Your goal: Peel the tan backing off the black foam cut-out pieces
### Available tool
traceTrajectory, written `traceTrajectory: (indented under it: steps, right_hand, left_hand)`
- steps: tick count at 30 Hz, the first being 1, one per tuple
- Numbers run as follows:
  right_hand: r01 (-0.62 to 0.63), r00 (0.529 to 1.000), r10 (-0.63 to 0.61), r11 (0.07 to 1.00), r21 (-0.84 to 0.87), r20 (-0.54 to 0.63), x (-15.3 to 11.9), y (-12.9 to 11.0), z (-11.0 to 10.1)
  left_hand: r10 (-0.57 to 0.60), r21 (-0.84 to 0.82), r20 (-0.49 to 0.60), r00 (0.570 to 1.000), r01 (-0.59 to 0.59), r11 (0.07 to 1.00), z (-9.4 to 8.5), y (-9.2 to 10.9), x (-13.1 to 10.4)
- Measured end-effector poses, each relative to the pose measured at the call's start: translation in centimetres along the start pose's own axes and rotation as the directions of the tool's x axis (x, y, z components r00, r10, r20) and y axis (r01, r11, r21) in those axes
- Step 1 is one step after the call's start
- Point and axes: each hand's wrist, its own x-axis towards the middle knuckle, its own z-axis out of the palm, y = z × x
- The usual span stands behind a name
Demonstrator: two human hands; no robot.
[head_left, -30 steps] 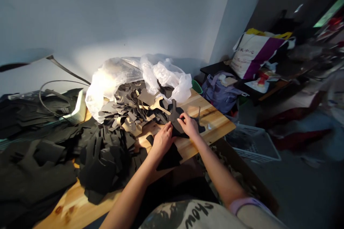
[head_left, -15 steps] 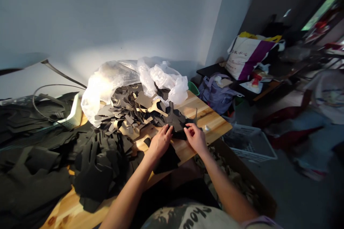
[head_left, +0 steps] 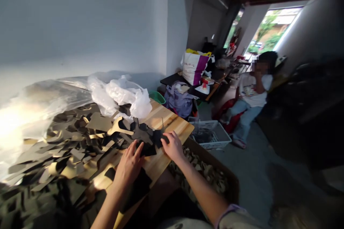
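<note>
Several dark, flat cut-out pieces lie stacked at the table's right part. My left hand rests at the near side of this stack, fingers stretched out and apart, its fingertips touching the dark material. On the right, my right hand has thumb and fingers bent around the edge of a small black piece; its fingertips are partly hidden. A large loose heap of grey-black cut pieces with tan undersides spreads to the left. Below my left hand, a black sheet overhangs the table's near edge.
Clear plastic bags lie behind the heap against the wall. Beside the wooden table are a box of scraps, a white basket and a purple bag. A person sits further right.
My view has swung right, bringing the seated person and doorway into sight. My right hand has shifted from the stack's edge to the small black piece; my left hand stays by the stack.
</note>
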Motion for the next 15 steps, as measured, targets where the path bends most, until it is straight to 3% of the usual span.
traceTrajectory:
  steps: [8,12,15]
  right_hand:
    - [0.076,0.988,-0.051,0.982,0.172,-0.145,1.8,-1.7,-3.8]
    - [0.077,0.959,-0.012,0.972,0.221,-0.282,3.4,-1.3,-8.9]
    - [0.092,0.908,0.041,0.952,0.293,-0.417,3.6,-1.4,-13.4]
  left_hand:
    - [-0.001,-0.03,-0.015,1.0,0.001,1.0,-2.3,2.7,-1.1]
    - [-0.01,-0.061,-0.005,1.0,0.01,0.998,-3.3,4.1,-1.7]
    - [-0.029,-0.096,0.027,0.999,0.032,0.995,-3.8,5.0,-2.0]
